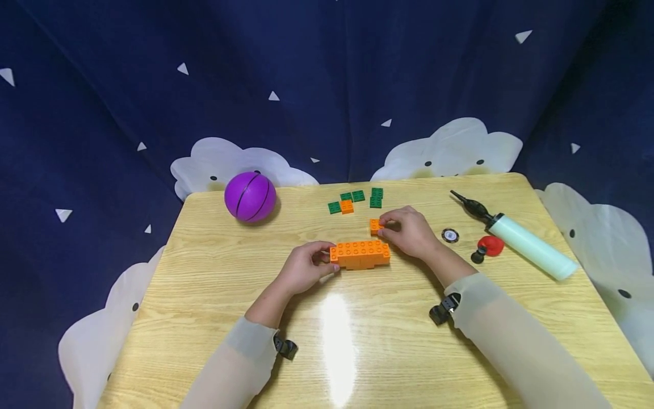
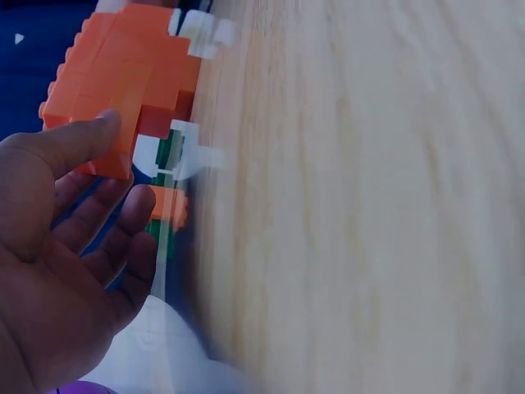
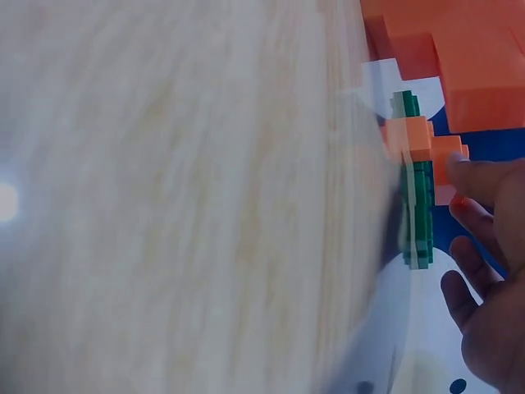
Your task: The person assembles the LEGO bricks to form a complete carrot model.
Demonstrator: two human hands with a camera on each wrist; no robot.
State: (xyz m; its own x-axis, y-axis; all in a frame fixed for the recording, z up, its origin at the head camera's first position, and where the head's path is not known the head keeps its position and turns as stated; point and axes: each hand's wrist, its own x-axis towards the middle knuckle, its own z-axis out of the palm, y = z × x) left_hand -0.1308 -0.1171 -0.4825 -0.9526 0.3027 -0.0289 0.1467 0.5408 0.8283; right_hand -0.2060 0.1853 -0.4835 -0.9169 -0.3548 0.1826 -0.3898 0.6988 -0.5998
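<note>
An orange block built of toy bricks [image 1: 360, 255], studs on top and stepped underneath, is near the middle of the table. My left hand [image 1: 305, 268] grips its left end between thumb and fingers; the left wrist view shows the thumb on the near face of the block [image 2: 123, 78]. Just behind the block's right end, my right hand [image 1: 410, 233] pinches a small orange brick [image 1: 374, 227] between thumb and finger. In the right wrist view this brick [image 3: 447, 160] is partly covered by the fingers. The two orange pieces are apart.
Behind the hands lie another orange brick [image 1: 347, 207] and several green bricks [image 1: 376, 197]. A purple ball [image 1: 250, 197] sits at the back left. To the right are a round chip [image 1: 450, 235], a red disc-like piece [image 1: 491, 245], a small black piece [image 1: 478, 254] and a hand pump [image 1: 531, 247].
</note>
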